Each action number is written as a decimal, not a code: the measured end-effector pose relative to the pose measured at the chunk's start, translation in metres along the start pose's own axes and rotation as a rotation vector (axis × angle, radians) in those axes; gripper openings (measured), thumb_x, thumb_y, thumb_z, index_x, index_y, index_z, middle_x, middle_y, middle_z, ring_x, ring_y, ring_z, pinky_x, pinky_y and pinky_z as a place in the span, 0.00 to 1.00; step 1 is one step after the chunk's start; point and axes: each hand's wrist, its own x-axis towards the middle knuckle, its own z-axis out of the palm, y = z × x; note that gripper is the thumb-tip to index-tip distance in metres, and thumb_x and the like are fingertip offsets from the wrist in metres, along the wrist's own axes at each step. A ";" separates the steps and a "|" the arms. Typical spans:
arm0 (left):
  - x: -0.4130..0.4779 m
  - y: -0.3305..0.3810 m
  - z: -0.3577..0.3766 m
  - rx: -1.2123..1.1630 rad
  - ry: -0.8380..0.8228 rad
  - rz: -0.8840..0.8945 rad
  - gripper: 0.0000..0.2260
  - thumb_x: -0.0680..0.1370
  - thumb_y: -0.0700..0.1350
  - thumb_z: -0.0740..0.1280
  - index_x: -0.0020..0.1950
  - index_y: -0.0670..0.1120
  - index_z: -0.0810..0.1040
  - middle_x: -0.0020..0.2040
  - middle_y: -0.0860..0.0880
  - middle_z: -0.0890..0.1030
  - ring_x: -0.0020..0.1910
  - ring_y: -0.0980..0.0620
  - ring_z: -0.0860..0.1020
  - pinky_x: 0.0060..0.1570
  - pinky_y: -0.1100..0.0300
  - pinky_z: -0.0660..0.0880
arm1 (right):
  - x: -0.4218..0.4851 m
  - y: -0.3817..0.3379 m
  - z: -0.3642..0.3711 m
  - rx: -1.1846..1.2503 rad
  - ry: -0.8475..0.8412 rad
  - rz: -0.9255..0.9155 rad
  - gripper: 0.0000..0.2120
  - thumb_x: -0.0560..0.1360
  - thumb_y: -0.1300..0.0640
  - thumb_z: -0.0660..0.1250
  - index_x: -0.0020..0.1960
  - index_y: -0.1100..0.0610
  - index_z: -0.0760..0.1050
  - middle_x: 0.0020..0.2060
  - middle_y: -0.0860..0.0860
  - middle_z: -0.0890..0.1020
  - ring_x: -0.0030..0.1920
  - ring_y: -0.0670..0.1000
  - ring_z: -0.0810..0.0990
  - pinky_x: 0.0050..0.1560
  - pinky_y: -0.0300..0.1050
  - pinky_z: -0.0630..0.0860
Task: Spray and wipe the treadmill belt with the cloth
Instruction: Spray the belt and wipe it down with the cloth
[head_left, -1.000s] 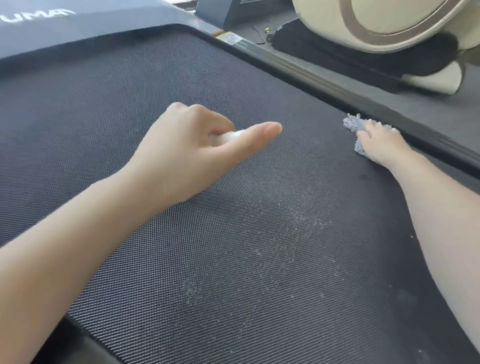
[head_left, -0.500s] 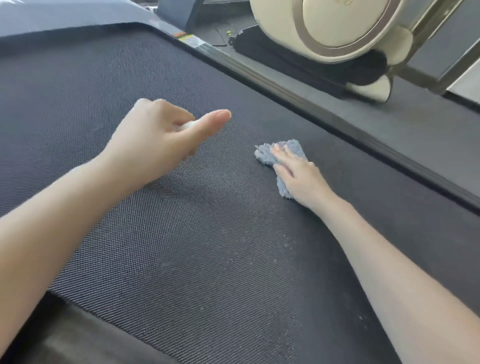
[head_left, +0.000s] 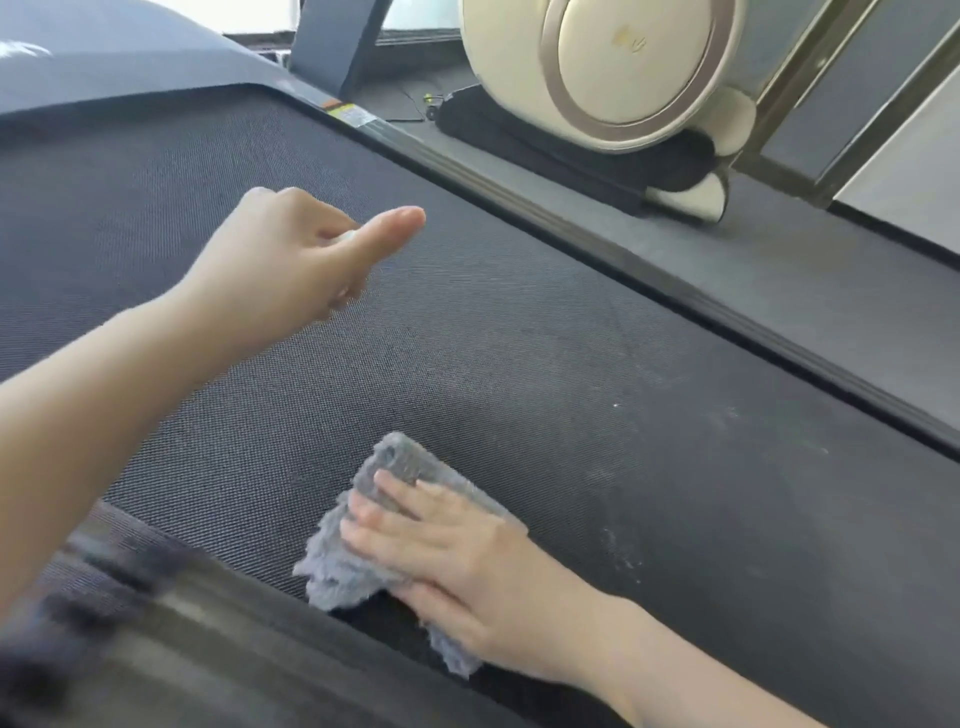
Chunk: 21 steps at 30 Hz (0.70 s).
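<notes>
The dark textured treadmill belt (head_left: 519, 338) fills most of the view. My right hand (head_left: 457, 566) lies flat with straight fingers on a fluffy grey cloth (head_left: 337, 561), pressing it onto the belt near the belt's near-left edge. My left hand (head_left: 291, 260) hovers over the middle of the belt, fingers curled round a small white object (head_left: 347, 236), thumb stretched out forward. Only a sliver of that white object shows; I cannot tell what it is. Pale dusty streaks (head_left: 675, 395) mark the belt to the right of the cloth.
A black side rail (head_left: 597, 249) runs along the belt's far side. Beyond it, on grey floor, stands a cream machine with a round gold-ringed housing (head_left: 623, 67). The treadmill's near side rail (head_left: 182, 623) crosses the lower left. The motor cover (head_left: 104, 57) is top left.
My right hand has dragged the cloth across the belt, from beside the far rail to the near-left edge. My left hand has kept its grip and stayed over the belt's middle.
</notes>
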 end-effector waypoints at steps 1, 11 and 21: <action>-0.001 0.002 0.001 -0.006 -0.004 -0.009 0.34 0.74 0.69 0.58 0.30 0.38 0.77 0.27 0.40 0.79 0.25 0.49 0.75 0.31 0.61 0.69 | -0.005 0.001 -0.002 0.010 -0.017 -0.020 0.21 0.80 0.58 0.58 0.72 0.57 0.64 0.73 0.49 0.64 0.75 0.46 0.52 0.75 0.46 0.51; 0.003 0.013 0.025 0.020 -0.003 -0.018 0.34 0.74 0.70 0.56 0.27 0.41 0.76 0.26 0.41 0.80 0.26 0.53 0.75 0.35 0.60 0.68 | -0.007 0.034 -0.007 -0.146 0.022 -0.096 0.21 0.80 0.60 0.57 0.72 0.57 0.64 0.73 0.50 0.65 0.75 0.46 0.54 0.74 0.48 0.54; 0.008 0.020 0.050 0.056 -0.013 -0.062 0.34 0.75 0.68 0.58 0.27 0.40 0.75 0.27 0.41 0.80 0.22 0.55 0.71 0.32 0.61 0.66 | 0.002 0.143 -0.058 -0.189 0.083 0.190 0.23 0.79 0.60 0.55 0.74 0.56 0.60 0.73 0.49 0.62 0.75 0.44 0.53 0.75 0.46 0.51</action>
